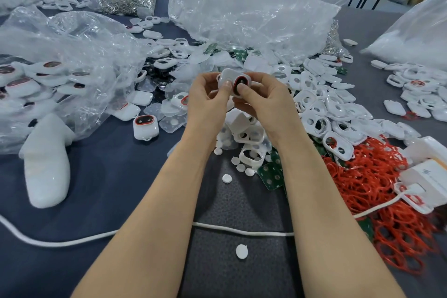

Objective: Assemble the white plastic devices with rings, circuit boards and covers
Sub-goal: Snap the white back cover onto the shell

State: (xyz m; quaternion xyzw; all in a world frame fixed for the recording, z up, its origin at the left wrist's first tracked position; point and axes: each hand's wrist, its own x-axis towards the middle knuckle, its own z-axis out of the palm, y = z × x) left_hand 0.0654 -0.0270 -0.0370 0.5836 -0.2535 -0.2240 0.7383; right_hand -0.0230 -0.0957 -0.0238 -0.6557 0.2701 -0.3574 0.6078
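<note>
White device (229,75) long axis left-right, pinched by left hand (207,103), right hand (266,101).

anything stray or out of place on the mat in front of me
Yes: a white disc lies alone on the dark mat, nearer than the white cord, far from the parts heap. A second disc lies loose between cord and heap.

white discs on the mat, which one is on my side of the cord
The lone disc nearest you; every other lies beyond the white cord.
</note>
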